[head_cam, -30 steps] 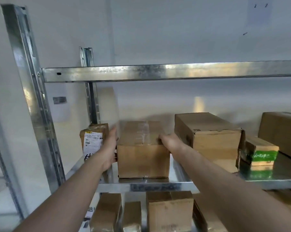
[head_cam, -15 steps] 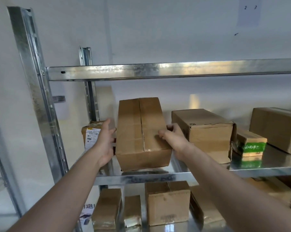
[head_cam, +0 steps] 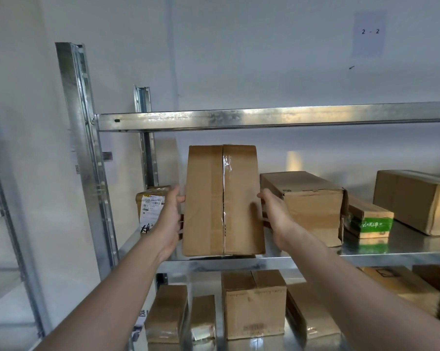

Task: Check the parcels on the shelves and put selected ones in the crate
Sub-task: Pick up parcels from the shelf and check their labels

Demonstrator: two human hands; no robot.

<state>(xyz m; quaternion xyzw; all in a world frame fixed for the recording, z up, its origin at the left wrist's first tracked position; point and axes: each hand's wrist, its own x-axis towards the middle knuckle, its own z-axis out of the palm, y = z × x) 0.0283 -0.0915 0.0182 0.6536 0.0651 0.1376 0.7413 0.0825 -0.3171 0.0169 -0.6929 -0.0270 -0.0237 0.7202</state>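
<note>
Parcel (head_cam: 222, 201) brown cardboard, upright (clear tape down seam), gripped between hands.

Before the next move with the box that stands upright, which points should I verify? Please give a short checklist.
1. Left hand and right hand grip the box by its sides: ok.
2. Label on the facing side: not ok, only a taped seam shows.
3. Gap under the upper beam: ok.
4. Box free of the labelled parcel and the long carton: cannot tell.
5. Crate in view: not ok.
</note>
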